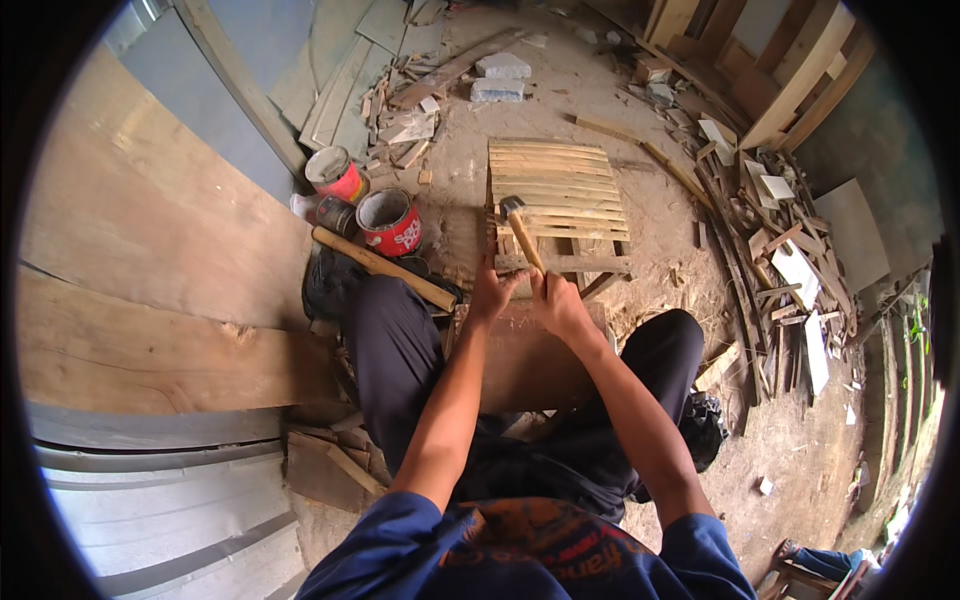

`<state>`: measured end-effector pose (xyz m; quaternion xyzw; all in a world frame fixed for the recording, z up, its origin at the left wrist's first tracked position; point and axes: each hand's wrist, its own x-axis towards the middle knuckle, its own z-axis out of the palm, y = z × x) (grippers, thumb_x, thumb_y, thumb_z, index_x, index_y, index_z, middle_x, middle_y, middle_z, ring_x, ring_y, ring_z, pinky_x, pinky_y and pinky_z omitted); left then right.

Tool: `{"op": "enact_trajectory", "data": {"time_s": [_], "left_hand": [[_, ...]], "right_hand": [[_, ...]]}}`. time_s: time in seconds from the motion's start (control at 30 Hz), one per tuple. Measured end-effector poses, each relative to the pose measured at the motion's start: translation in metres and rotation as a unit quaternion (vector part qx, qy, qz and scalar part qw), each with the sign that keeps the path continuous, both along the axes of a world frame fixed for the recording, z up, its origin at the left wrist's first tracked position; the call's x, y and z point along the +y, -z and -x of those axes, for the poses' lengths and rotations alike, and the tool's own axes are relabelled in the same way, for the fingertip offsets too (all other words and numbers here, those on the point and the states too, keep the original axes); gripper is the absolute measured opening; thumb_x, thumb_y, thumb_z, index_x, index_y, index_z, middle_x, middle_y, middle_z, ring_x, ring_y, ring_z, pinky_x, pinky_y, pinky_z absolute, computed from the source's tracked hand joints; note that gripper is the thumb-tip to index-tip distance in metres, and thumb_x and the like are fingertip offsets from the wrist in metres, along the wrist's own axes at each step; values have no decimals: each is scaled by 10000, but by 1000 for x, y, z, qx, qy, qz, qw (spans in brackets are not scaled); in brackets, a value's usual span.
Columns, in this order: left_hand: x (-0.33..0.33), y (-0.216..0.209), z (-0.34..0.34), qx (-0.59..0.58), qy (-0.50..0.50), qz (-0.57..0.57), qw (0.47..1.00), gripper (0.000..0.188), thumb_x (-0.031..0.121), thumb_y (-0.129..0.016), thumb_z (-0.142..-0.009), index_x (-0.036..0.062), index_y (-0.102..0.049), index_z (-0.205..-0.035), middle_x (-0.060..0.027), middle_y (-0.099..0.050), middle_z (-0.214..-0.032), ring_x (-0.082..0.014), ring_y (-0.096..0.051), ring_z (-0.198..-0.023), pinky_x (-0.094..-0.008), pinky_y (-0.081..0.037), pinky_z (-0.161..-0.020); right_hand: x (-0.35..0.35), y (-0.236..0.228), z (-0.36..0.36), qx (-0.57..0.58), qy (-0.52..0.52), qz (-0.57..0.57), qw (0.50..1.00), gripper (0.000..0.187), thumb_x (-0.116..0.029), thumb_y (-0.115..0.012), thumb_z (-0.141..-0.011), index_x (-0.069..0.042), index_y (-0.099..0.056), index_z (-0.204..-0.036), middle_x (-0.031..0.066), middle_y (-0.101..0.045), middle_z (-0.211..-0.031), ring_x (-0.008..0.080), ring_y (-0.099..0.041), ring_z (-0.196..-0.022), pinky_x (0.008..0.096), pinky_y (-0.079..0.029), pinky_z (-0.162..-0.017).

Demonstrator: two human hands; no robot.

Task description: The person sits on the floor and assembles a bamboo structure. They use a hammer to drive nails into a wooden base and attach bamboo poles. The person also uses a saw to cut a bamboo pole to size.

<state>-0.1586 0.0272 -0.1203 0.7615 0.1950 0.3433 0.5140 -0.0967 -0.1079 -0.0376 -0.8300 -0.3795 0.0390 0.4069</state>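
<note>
Taking twelve o'clock as straight ahead of the seated person, the slatted wooden panel [555, 185] is at twelve, just past the knees, its thin slats running crosswise on a frame with a crossbar at the near end. The right hand [558, 302] is wrapped around the lower end of a hammer [524, 236], its wooden handle slanting toward eleven and its dark head in front of the slats; I can't tell whether that head touches them. The left hand [490, 293] is just beside it, at the panel's near left corner, fingers curled and thumb reaching toward the right hand; whether it pinches anything I can't make out from here. Between the thighs, at the centre of the dial, there's a brown board [530, 365].

Around eleven I see a red paint bucket [390, 240], open at the top, with another red can [337, 178] behind it, and a round wooden pole [385, 268] slanting near the left knee. Two pale blocks [498, 90] lie far off at twelve. A heap of scrap wood [785, 270] spreads at two, with white pieces among the sticks. Big plywood [170, 200] stands at ten, and someone else's leg in blue trousers [825, 560] shows at four
</note>
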Motion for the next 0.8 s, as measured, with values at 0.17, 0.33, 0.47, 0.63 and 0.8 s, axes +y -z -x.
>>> {"op": "enact_trajectory", "data": {"time_s": [0.17,0.33,0.47,0.63,0.8], "left_hand": [[13,5,2,-33,46,50,997,938,254,-831,-759,45,-293,-1499,-229,-527,-1224,-377,-587,-1073,-423,-509,-858],[9,16,1,-13,2,-16,1000,898,212,-798,-800,45,-273,-1510,-249,-515,-1251,-397,-571,-1093,-430,-503,-864],[7,21,2,-5,0,-66,998,893,203,-809,-787,47,-295,-1501,-250,-514,-1261,-375,-578,-1099,-406,-511,-849],[2,8,-4,-63,69,-16,995,685,149,-799,-795,21,-459,-1376,-220,-567,-1231,-316,-633,-1027,-379,-523,-829],[12,16,4,-77,68,92,991,641,202,-806,-783,-4,-499,-1307,-201,-586,-1151,-317,-633,-1014,-391,-515,-840]], "right_hand": [[-6,-23,27,68,-3,-41,997,415,-323,-470,-1023,44,-528,-840,323,-557,-680,530,-565,-712,526,-435,-556],[-9,-6,32,97,7,44,994,357,-289,-473,-1023,40,-500,-887,322,-544,-658,522,-574,-715,516,-425,-559],[-13,-7,40,70,16,-15,997,449,-351,-481,-1011,58,-546,-837,345,-543,-669,538,-564,-735,538,-436,-576],[-13,6,7,57,6,8,998,439,-340,-479,-1015,55,-566,-842,333,-559,-704,516,-576,-714,538,-444,-579],[-31,-14,17,187,71,-40,979,514,-428,-427,-1026,27,-575,-838,230,-623,-688,404,-621,-584,437,-480,-519]]}}
